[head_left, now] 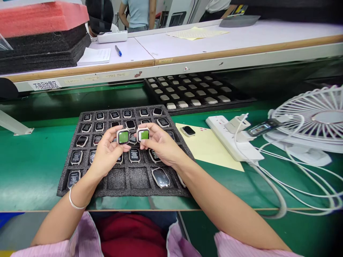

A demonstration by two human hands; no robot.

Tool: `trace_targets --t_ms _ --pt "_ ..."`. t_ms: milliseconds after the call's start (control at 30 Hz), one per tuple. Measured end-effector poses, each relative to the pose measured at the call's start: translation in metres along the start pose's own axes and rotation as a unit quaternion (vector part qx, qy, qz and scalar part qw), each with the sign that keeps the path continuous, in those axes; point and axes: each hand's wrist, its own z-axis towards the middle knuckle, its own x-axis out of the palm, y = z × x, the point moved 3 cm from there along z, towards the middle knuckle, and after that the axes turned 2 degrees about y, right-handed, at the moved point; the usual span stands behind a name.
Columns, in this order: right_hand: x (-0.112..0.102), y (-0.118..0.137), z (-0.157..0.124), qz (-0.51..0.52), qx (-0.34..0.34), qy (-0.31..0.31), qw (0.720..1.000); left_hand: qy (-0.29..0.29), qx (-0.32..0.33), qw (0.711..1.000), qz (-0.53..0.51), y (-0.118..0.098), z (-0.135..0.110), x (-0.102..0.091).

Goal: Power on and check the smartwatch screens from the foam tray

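Green work surface (32, 153), glossy; a pale shelf (174, 46) with a wood-coloured front edge runs across behind and above it. Past the shelf, a person in a light blue top (138, 14), cropped by the upper border. Left hand (105, 150) and right hand (160, 142) are raised over a dark foam tray (120, 192), forearms angled inward from the lower corners, pink sleeves at the elbows, bangle (73, 200) on the left wrist. Each hand is closed on a single item, pinched by its edges between thumb and fingers: first watch (123, 137) in the left, second watch (144, 134) in the right, side by side with a narrow gap, lit green screens facing the camera. More strapless watches sit in the tray's compartments; a larger watch (160, 177) lies askew in the nearest row. Hands hide several middle compartments; the right forearm covers the tray's near right corner. Behind, in shadow under the shelf, a second tray (235, 104) holds pale pieces. To the right: yellow sheet (214, 153) bearing a dark-screened watch (188, 131), power strip (223, 134) overlapping the sheet, plugged-in charger (237, 123), looped cords, white fan (327, 116).
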Motion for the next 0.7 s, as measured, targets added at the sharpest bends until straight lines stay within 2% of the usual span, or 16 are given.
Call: trace_targets --t_ms 200,700 --pt "-0.0008 0.0007 0.0006 0.030 0.036 -0.020 0.999 -0.013 -0.024 1.000 0.003 -0.0017 -0.0015 -0.0008" --pt "-0.0028 -0.0040 0.0012 0.007 -0.006 -0.002 1.000 -0.014 -0.015 1.000 -0.003 0.0005 -0.0007 -0.0022"
